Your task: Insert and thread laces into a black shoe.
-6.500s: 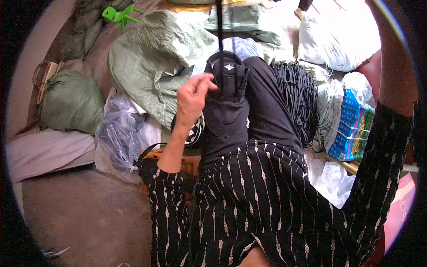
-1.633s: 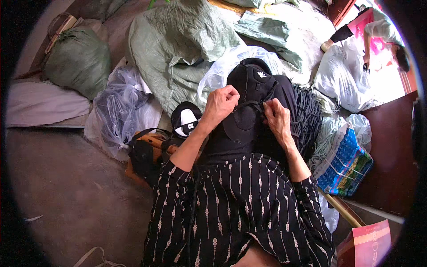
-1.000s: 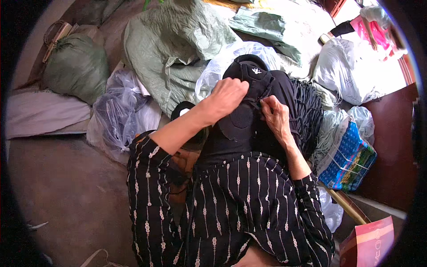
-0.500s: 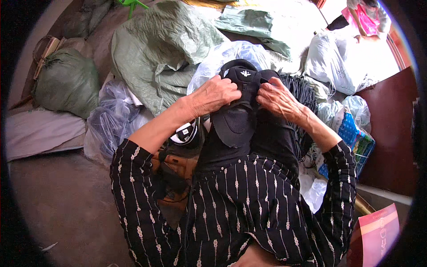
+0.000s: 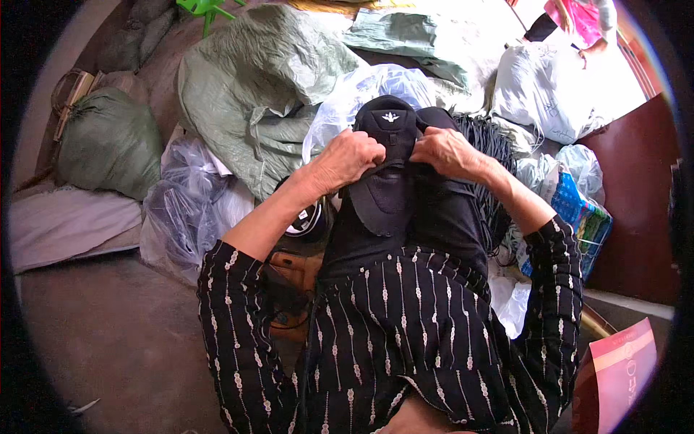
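Observation:
A black shoe upper lies across my lap, its rounded toe toward me. Its tongue, with a small white emblem, stands up at the far end. My left hand is closed at the upper's left edge, thumb and fingers pinched together. Across the opening, my right hand is also closed, pinching the right edge beside the tongue. Whether a thin lace runs between the fingers cannot be made out, black on black. Beside my right thigh hangs a thick bundle of black laces.
A black-and-white shoe sits left of my knee above an orange-brown crate. Clear plastic bags and a large grey-green sack lie beyond. At the right are a blue patterned bag and a dark red panel. Another person is far right.
My right hand has turned, its fingers now reaching lower and more inward at the upper's edge. The left hand keeps its pinch with a slight shift. The view has shifted a little.

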{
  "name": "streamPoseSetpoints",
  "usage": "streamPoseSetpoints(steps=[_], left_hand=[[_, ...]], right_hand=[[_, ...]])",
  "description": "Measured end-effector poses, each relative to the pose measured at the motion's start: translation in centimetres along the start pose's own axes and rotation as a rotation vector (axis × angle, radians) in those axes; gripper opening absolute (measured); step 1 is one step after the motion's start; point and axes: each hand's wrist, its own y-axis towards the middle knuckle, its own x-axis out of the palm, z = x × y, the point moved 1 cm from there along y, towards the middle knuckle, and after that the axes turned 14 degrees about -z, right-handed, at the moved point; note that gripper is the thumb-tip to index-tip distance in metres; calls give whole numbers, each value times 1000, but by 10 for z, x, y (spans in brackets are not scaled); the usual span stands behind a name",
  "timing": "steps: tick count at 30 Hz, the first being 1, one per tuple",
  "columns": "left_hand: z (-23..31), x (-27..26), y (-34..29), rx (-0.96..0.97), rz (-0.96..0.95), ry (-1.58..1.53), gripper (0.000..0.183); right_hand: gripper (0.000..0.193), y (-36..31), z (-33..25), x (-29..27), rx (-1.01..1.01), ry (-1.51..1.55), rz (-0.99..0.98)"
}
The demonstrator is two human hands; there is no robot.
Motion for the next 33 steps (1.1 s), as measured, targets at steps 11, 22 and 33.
streamPoseSetpoints(steps=[11, 22, 33], left_hand=[[10, -11, -6, -161, 97, -348, 17], [44, 15, 15, -84, 121, 634, 10], [40, 34, 17, -148, 462, -29, 26]], right_hand=[[19, -8, 8, 25, -275, -312, 353], [16, 3, -4, 7, -22, 24, 87], [17, -22, 37, -34, -209, 995, 348]])
